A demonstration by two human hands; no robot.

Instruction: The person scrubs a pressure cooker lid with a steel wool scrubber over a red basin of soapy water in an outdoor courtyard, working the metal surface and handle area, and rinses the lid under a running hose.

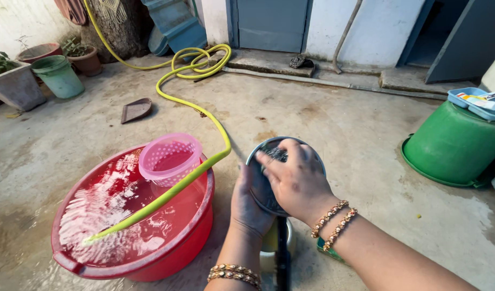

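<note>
Pan (pixel 261 186) is being held up on edge above the concrete floor (pixel 334 124), just to the right of the red tub (pixel 166 253), with its round steel body facing the person and its dark handle (pixel 282 253) pointing down toward them. Left hand (pixel 247 207) is cupping the pan from behind and below, fingers wrapped around the rim, wrist bent upward with bangles showing at the forearm. Right hand (pixel 296 180) is pressing flat against the inside of the pan, fingers curled over what looks like a steel scrubber (pixel 277 155), though most of it is hidden under the fingertips. Both hands are closed on their things, not spread open. Judging from the wet surfaces, the pan is likely slippery, so a hard scrubbing stroke could be twisting it out of the left hand's grip and dropping it onto the floor or onto the pale container (pixel 269 248) sitting just beneath. The yellow hose (pixel 172 186) is lying across the tub with its end in the water beside the pink basket (pixel 169 156), and a knock from an elbow could be flipping it out and flooding the ground. The scrubber's wire could also be scratching the fingers if the right hand is slipping
</note>
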